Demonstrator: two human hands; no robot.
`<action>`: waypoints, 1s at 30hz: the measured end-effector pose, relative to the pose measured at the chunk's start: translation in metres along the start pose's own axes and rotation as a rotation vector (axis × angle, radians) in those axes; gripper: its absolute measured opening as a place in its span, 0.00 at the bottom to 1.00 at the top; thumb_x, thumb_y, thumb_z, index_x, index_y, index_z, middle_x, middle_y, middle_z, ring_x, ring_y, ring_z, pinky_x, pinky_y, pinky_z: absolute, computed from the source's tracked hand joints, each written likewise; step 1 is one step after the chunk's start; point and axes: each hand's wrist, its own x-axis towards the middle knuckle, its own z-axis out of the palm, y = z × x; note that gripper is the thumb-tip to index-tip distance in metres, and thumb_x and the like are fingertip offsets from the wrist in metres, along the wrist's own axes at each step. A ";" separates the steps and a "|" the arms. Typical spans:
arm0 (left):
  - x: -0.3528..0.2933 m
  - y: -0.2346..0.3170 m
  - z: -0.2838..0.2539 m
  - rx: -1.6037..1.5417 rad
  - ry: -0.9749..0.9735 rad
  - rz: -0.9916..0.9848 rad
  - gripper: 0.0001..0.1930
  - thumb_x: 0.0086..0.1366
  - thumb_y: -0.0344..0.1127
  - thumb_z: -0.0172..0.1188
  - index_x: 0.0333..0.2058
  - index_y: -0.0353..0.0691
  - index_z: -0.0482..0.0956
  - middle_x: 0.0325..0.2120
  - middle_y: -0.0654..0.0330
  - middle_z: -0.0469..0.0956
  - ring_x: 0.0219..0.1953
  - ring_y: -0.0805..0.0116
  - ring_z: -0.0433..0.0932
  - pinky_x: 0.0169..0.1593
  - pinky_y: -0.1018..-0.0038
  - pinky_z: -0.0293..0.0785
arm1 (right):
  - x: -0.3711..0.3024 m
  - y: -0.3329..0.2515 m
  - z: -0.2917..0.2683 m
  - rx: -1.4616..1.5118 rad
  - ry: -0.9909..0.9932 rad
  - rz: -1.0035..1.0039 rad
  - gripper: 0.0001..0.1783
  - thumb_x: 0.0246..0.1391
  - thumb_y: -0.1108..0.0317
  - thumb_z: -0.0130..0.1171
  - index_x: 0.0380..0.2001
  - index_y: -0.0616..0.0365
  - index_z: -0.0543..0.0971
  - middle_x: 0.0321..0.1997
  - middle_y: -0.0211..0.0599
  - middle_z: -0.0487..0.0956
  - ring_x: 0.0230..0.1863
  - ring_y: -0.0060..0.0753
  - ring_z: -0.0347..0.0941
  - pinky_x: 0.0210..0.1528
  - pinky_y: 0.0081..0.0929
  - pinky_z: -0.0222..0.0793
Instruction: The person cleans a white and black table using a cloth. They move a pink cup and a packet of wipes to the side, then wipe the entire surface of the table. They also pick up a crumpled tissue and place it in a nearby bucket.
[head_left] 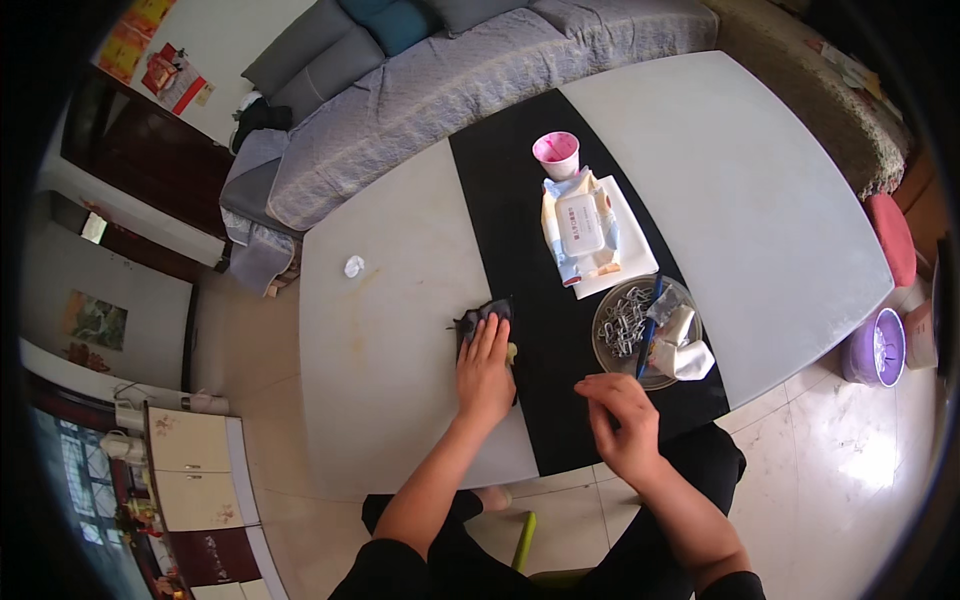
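My left hand [485,372] lies flat, fingers stretched out, on a dark crumpled cloth [492,308] at the seam between the table's grey left part and its black middle strip. A small yellowish-green patch shows beside the fingers; I cannot make out what it is. My right hand [622,418] is over the table's near edge, fingers loosely bent and thumb apart, with nothing visible in it. Just beyond it stands a round dish [600,352] holding metal chain or clips [626,318], a blue pen [648,335] and a white crumpled piece [684,350].
A wet-wipes pack [583,225] lies on a white flat piece [630,235], with a pink-stained cup [556,152] behind. A white crumpled tissue [354,266] sits on the left of the table [400,400]. Past the table are a covered sofa [420,100] and a purple bin [880,350].
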 end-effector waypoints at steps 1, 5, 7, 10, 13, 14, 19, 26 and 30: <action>-0.002 -0.008 -0.002 -0.011 0.010 0.033 0.32 0.47 0.20 0.50 0.55 0.37 0.62 0.58 0.53 0.58 0.60 0.58 0.56 0.61 0.63 0.50 | -0.001 0.000 0.000 0.009 -0.005 0.008 0.14 0.37 0.87 0.52 0.31 0.63 0.76 0.32 0.42 0.75 0.37 0.42 0.72 0.39 0.30 0.69; 0.061 -0.060 -0.010 0.012 -0.017 -0.019 0.28 0.52 0.22 0.45 0.55 0.40 0.61 0.58 0.53 0.57 0.60 0.58 0.55 0.59 0.65 0.53 | 0.000 -0.005 0.006 0.015 0.039 0.015 0.13 0.39 0.87 0.51 0.30 0.63 0.76 0.31 0.42 0.75 0.37 0.41 0.72 0.39 0.28 0.69; 0.072 -0.061 -0.005 0.021 -0.027 -0.098 0.29 0.51 0.22 0.46 0.56 0.41 0.61 0.58 0.53 0.57 0.60 0.57 0.55 0.59 0.65 0.53 | 0.000 -0.004 0.006 0.010 0.049 0.011 0.13 0.39 0.87 0.52 0.30 0.62 0.77 0.31 0.41 0.75 0.36 0.41 0.72 0.38 0.28 0.69; 0.036 -0.032 0.001 0.069 -0.015 -0.163 0.31 0.50 0.23 0.49 0.56 0.40 0.59 0.59 0.53 0.55 0.60 0.57 0.55 0.60 0.65 0.52 | 0.002 0.001 0.008 0.008 0.051 -0.005 0.13 0.39 0.86 0.52 0.31 0.62 0.77 0.31 0.41 0.75 0.34 0.41 0.72 0.36 0.28 0.68; -0.032 0.000 -0.009 0.006 -0.057 -0.088 0.36 0.45 0.20 0.50 0.57 0.39 0.57 0.59 0.49 0.54 0.61 0.54 0.54 0.60 0.60 0.51 | 0.002 0.000 0.008 0.019 0.021 -0.027 0.12 0.39 0.85 0.53 0.31 0.62 0.76 0.31 0.41 0.75 0.35 0.42 0.72 0.36 0.29 0.69; -0.042 0.005 -0.011 0.025 -0.063 -0.071 0.36 0.45 0.20 0.51 0.58 0.39 0.57 0.59 0.49 0.54 0.61 0.54 0.54 0.59 0.59 0.52 | 0.001 0.000 0.010 0.025 0.012 -0.012 0.12 0.38 0.85 0.53 0.30 0.63 0.76 0.31 0.40 0.75 0.35 0.41 0.72 0.36 0.29 0.69; 0.013 -0.030 -0.006 0.087 -0.007 -0.065 0.32 0.48 0.21 0.49 0.56 0.38 0.60 0.59 0.52 0.56 0.61 0.57 0.54 0.59 0.63 0.53 | 0.000 0.002 0.017 0.013 -0.011 -0.013 0.12 0.39 0.85 0.53 0.30 0.62 0.76 0.31 0.40 0.75 0.35 0.41 0.72 0.36 0.29 0.69; 0.015 -0.036 -0.010 0.136 -0.111 -0.168 0.35 0.49 0.24 0.50 0.58 0.40 0.55 0.60 0.54 0.52 0.62 0.59 0.51 0.61 0.62 0.49 | 0.003 -0.004 0.028 0.024 -0.025 -0.013 0.13 0.38 0.86 0.52 0.30 0.62 0.77 0.31 0.41 0.75 0.34 0.40 0.72 0.34 0.27 0.69; -0.059 -0.037 -0.013 0.116 -0.079 -0.106 0.37 0.46 0.20 0.51 0.58 0.38 0.55 0.60 0.54 0.53 0.62 0.58 0.52 0.61 0.60 0.49 | 0.000 -0.006 0.035 0.020 -0.066 -0.015 0.13 0.38 0.86 0.52 0.30 0.62 0.77 0.31 0.41 0.75 0.34 0.40 0.72 0.34 0.27 0.69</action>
